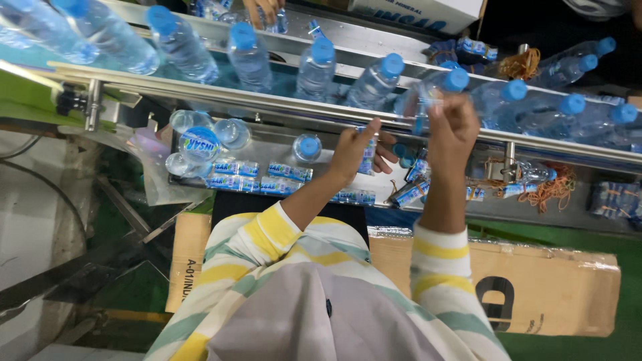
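Clear water bottles with blue caps (249, 57) lie in a row on a steel conveyor (221, 97) running across the top. My right hand (453, 130) is raised at the conveyor rail, its fingertips closed on one of these bottles (438, 85) just below the cap. My left hand (353, 150) hovers lower, over a steel shelf (267, 146), pinching a blue-and-white label sleeve (369, 150) between thumb and fingers. More flat label sleeves (289, 172) lie along the shelf's front. Both arms wear yellow, green and white striped sleeves.
A few bottles (199, 144) are grouped at the shelf's left end, and one (307, 147) is alone mid-shelf. Orange rubber bands (555, 188) lie at the right. A flattened cardboard box (548, 287) leans below. Another person's hand (264, 10) holds a bottle beyond the conveyor.
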